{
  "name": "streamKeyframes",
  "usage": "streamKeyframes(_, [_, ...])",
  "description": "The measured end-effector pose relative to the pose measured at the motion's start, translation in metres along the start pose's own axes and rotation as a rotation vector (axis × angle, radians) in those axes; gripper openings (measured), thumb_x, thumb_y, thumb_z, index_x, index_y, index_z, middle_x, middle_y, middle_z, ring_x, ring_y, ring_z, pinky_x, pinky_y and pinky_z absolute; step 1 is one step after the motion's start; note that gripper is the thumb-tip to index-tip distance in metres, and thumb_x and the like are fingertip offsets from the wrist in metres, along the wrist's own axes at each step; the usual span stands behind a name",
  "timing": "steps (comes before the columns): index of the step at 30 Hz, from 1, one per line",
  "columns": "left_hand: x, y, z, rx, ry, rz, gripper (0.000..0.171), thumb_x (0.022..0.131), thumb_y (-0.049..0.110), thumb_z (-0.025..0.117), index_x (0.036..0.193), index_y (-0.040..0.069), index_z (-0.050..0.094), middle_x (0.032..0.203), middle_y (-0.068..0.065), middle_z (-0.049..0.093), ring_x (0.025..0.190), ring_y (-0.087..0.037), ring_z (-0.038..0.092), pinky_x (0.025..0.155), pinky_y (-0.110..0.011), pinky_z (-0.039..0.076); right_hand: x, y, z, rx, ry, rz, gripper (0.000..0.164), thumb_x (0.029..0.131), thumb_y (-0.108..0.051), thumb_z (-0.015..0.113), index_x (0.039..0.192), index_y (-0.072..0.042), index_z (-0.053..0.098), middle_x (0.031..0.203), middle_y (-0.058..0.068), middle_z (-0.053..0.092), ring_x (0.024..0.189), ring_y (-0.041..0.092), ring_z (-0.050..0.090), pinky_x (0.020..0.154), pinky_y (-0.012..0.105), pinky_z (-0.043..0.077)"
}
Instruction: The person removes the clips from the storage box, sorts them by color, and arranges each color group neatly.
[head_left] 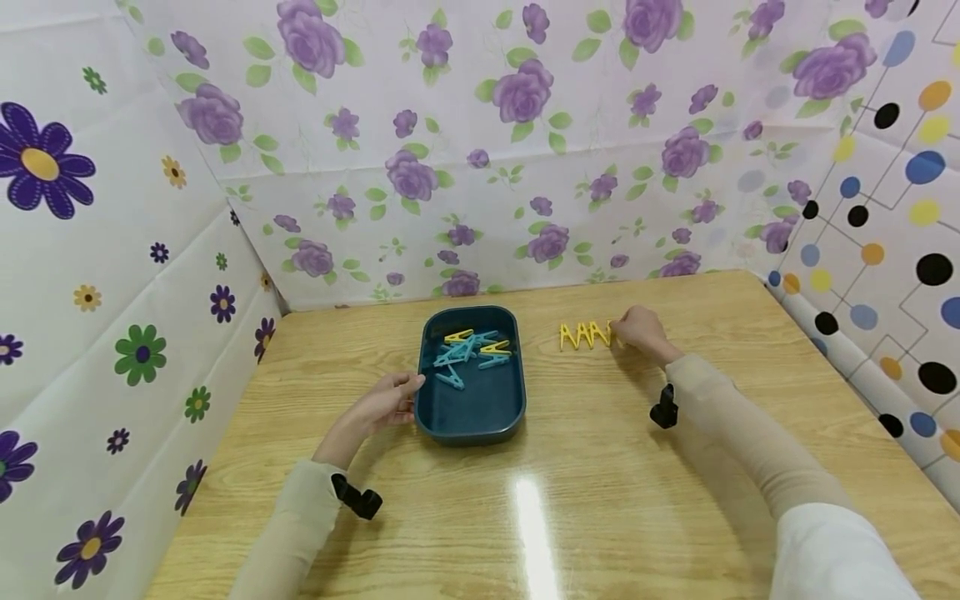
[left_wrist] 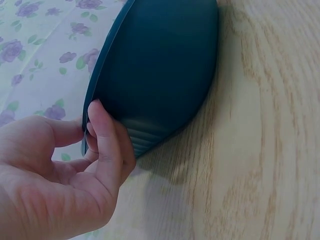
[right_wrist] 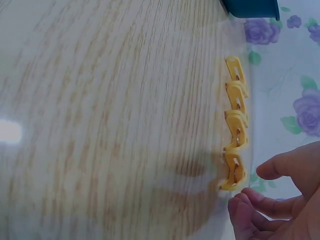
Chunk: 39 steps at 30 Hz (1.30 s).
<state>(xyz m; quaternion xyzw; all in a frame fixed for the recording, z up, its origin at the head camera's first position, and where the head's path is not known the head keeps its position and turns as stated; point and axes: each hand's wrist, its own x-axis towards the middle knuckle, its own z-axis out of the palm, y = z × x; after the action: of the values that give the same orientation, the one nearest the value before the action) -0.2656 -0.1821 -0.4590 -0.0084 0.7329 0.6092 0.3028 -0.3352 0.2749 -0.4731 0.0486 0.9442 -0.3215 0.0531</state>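
1. Thumb of right hand (head_left: 640,327) parted from fingertips; nothing visibly grasped.
2. Just beside those fingertips, yellow A-shaped plastic peg (right_wrist: 233,172) on pale wood-grain table (head_left: 600,467): probably light, stiff, slightly slippery; best pinched across both arms.
3. Left of right hand, beyond that peg, three matching yellow pegs (right_wrist: 242,127) in row.
4. Farther left, dark-teal rectangular plastic tray (head_left: 471,412), rim gripped by left hand (head_left: 386,402); light-blue pegs (head_left: 453,381) and yellow ones (head_left: 458,337) inside.

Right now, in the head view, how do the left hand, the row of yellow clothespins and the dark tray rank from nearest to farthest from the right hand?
1. Row of yellow clothespins, beside the right hand, on its left.
2. Dark tray, farther left.
3. Left hand, farthest left, gripping the tray's left rim.
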Motion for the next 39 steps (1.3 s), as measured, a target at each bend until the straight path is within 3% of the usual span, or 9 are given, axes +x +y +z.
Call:
streamKeyframes(4, [0.000,-0.001,0.000,0.004,0.001,0.000,0.048,0.104,0.034,0.044,0.134,-0.003,0.037,0.082,-0.001,0.055,0.065,-0.009,0.054,0.061,-0.021,0.049,-0.003,-0.007,-0.001,-0.018,0.074,-0.084,0.046,0.095,-0.017,0.049,0.051,-0.015,0.035,0.044,-0.007,0.025,0.041,0.009,0.021,0.043,0.024,0.025])
streamKeyframes(6, [0.000,-0.001,0.000,0.005,0.004,-0.002,0.048,0.104,0.034,0.044,0.134,-0.003,0.037,0.081,-0.001,0.055,0.065,-0.009,0.054,0.061,-0.021,0.049,-0.004,-0.013,-0.001,-0.032,0.114,-0.134,0.039,0.095,-0.016,0.050,0.057,-0.011,0.044,0.047,-0.004,0.034,0.042,0.010,0.027,0.045,0.025,0.028])
streamKeyframes(9, [0.001,-0.001,-0.001,0.003,0.004,-0.001,0.049,0.104,0.034,0.044,0.135,-0.003,0.036,0.081,-0.001,0.054,0.065,-0.009,0.054,0.061,-0.021,0.049,-0.006,-0.024,0.000,-0.039,0.139,-0.178,0.023,0.095,-0.015,0.049,0.079,-0.001,0.057,0.064,0.008,0.055,0.050,0.013,0.041,0.051,0.027,0.037])
streamKeyframes(12, [0.001,0.000,-0.001,0.001,0.007,-0.002,0.050,0.104,0.034,0.044,0.137,-0.002,0.035,0.081,-0.001,0.055,0.065,-0.009,0.054,0.061,-0.021,0.049,-0.007,-0.035,0.001,-0.032,0.134,-0.201,0.022,0.096,-0.015,0.050,0.101,0.004,0.060,0.088,0.019,0.065,0.059,0.017,0.052,0.056,0.029,0.044])
streamKeyframes(18, [0.002,-0.001,-0.002,0.005,0.008,-0.008,0.050,0.103,0.035,0.045,0.137,-0.001,0.036,0.082,-0.001,0.056,0.065,-0.009,0.055,0.062,-0.022,0.049,-0.007,-0.053,0.005,-0.008,0.117,-0.243,0.020,0.094,-0.014,0.054,0.099,0.003,0.062,0.089,0.021,0.068,0.058,0.017,0.055,0.053,0.028,0.044])
streamKeyframes(26, [0.000,0.000,-0.001,0.006,0.009,-0.003,0.049,0.103,0.035,0.045,0.136,-0.002,0.037,0.081,-0.001,0.055,0.065,-0.009,0.054,0.062,-0.022,0.049,-0.008,-0.074,0.012,0.015,0.054,-0.301,0.020,0.091,-0.013,0.057,0.102,0.002,0.064,0.099,0.021,0.069,0.086,0.029,0.065,0.070,0.035,0.051])
streamKeyframes(39, [0.001,0.000,-0.001,-0.006,0.019,-0.003,0.049,0.104,0.034,0.044,0.137,-0.001,0.036,0.081,0.000,0.056,0.064,-0.008,0.055,0.060,-0.021,0.050,-0.012,-0.108,0.026,0.034,-0.018,-0.399,0.017,0.091,-0.012,0.060,0.102,0.000,0.065,0.097,0.018,0.069,0.087,0.027,0.065,0.077,0.039,0.053])
